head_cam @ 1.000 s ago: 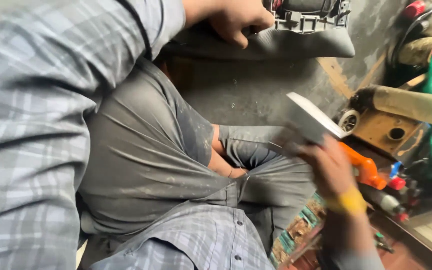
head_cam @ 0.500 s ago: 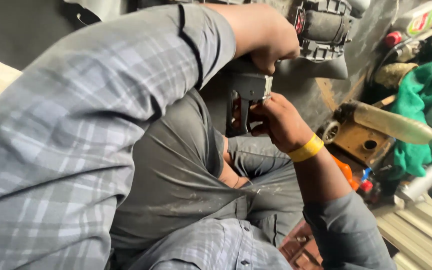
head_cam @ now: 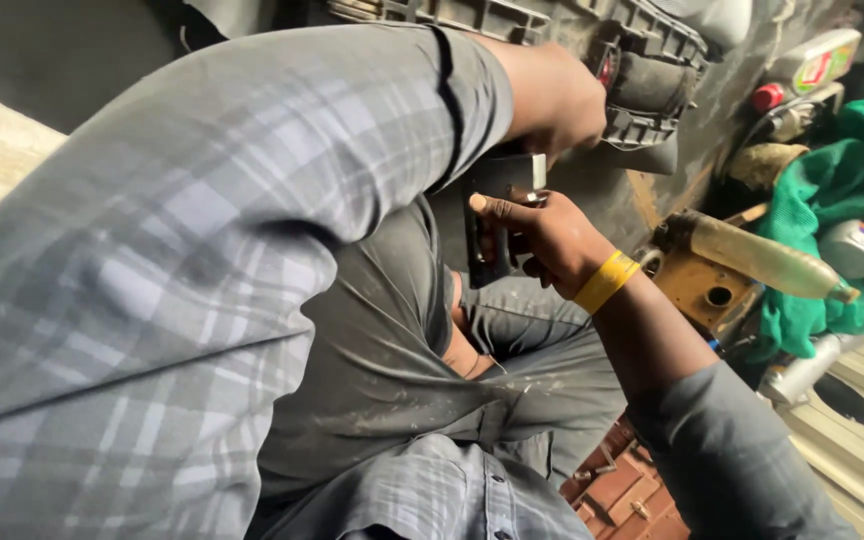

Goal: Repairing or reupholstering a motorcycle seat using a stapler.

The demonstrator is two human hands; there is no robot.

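While both hands meet at the dark flat part [head_cam: 497, 215] | left hand [head_cam: 562, 100] clenched on its top | right hand [head_cam: 542, 235] pinching its edge | seems stiff, light; best held by edges.

Green cloth [head_cam: 852, 190] crowding right side

Only one view here, a head-worn cam tilted steeply down and really close, the plaid sleeve [head_cam: 202, 250] filling the left half, lap and both hands crammed in mid-frame.
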